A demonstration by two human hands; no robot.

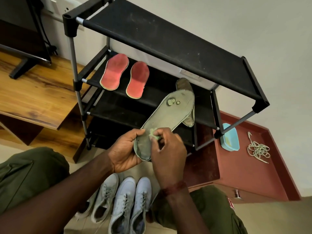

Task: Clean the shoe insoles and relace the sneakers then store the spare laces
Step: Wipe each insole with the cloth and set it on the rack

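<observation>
Insole wiping was the step in hand. Left hand (125, 149) gripped the heel end of a grey-green insole (168, 114), fingers curled under it and thumb on the edge. The toe end was angled up and away, which left the top face open to the wipe. Right hand (167, 149) pinched a small green cloth (154, 134) and pressed it on the insole near the heel, just beside the left thumb.

Two red insoles (114, 72) lay flat side by side on a middle shelf of the black shoe rack (160, 39), likely set out to dry. A second grey insole (184, 85) lay further right on that shelf, partly hidden behind the held one.

Sneakers (125, 200) stood on the floor between the knees, within easy reach for refitting. Laces showed on them, how complete I could not tell.

Spare laces (258, 149) lay tangled on the red cabinet (244, 174) near a blue tub (230, 141) — well apart from both hands, not stored yet.
</observation>
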